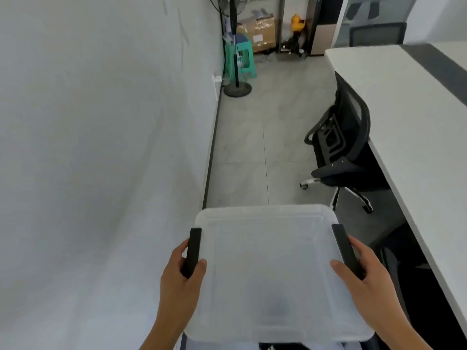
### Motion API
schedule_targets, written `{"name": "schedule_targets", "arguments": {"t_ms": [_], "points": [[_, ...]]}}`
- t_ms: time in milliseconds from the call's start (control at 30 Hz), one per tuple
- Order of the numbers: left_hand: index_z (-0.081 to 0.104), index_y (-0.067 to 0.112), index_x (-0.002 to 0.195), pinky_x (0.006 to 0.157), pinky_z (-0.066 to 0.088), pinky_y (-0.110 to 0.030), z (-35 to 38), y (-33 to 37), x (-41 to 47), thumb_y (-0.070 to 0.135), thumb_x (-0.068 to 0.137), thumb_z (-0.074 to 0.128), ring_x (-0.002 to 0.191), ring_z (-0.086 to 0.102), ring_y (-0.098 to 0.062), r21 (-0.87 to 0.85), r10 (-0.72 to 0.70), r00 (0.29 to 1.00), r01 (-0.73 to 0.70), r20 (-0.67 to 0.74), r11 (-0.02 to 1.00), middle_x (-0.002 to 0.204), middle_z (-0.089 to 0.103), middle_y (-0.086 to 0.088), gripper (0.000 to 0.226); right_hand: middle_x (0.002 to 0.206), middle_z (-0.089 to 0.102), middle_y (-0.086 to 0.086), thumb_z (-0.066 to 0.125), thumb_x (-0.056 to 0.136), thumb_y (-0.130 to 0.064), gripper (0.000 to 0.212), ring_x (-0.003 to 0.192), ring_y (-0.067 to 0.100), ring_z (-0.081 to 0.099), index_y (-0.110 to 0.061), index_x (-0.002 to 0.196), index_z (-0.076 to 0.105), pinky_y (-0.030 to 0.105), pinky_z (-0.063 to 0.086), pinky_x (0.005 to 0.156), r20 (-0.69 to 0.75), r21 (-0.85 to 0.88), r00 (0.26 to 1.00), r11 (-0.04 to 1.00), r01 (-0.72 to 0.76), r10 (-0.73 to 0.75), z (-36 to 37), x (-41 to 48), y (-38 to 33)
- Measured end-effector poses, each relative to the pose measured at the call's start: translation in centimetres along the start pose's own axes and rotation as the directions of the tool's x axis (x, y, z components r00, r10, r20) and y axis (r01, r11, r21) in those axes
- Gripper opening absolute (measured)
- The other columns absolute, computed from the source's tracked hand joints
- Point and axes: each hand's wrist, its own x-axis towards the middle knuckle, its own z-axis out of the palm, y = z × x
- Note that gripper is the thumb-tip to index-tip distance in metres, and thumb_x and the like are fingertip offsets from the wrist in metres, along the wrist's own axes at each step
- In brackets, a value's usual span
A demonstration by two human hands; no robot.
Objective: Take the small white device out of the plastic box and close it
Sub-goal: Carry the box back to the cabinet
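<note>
Plastic box (pixel 275 274) lid on, held in front of the person, contents not discernible. Left hand (pixel 180 276) curled around left black latch (pixel 193 251), thumb on lid. Right hand (pixel 364 276) wraps right black latch (pixel 346 251) likewise. Office chair (pixel 341 152) beyond.

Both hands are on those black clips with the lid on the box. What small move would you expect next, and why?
Probably pulling both clips outward to unlatch. The left hand grips the left clip, the right hand the right clip, and the lid lies flat on the box, with no white device visible outside.
</note>
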Motion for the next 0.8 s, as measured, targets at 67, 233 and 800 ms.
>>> {"name": "schedule_targets", "arguments": {"t_ms": [67,233,800], "points": [[0.049,0.024,0.131,0.058,0.041,-0.022,1.2,3.0,4.1,0.016,0.088,0.06,0.065,0.055,-0.017,-0.019,-0.003,1.0,0.003,-0.013,1.0,0.074,0.057,-0.004,0.046,0.09,0.064,0.002,0.066,0.085,-0.021,0.057,0.079,0.022,0.062,-0.023,0.137,0.043,0.03,0.048,0.06,0.007,0.0,1.0,1.0,0.03,-0.03,0.2,5.2,-3.1],[0.048,0.026,0.131,0.058,0.042,-0.023,3.8,7.7,13.8,0.016,0.088,0.059,0.069,0.057,-0.019,-0.035,-0.025,0.999,0.023,-0.045,0.999,0.078,0.06,-0.006,0.045,0.088,0.059,-0.008,0.064,0.087,-0.022,0.058,0.075,0.014,0.059,-0.025,0.139,0.04,0.024,0.045,0.058,0.059,-0.036,0.995,0.996,0.083,-0.081,1.3,16.6,-9.0],[0.051,0.029,0.127,0.055,0.041,-0.023,11.2,23.7,56.2,0.018,0.088,0.06,0.059,0.05,-0.017,0.001,0.043,0.995,-0.044,0.093,0.999,0.074,0.056,-0.009,0.042,0.091,0.067,-0.006,0.068,0.084,-0.018,0.055,0.083,0.015,0.064,-0.027,0.134,0.048,0.03,0.047,0.064,-0.091,0.088,0.996,0.996,-0.008,0.016,10.5,51.5,-27.0]]}}
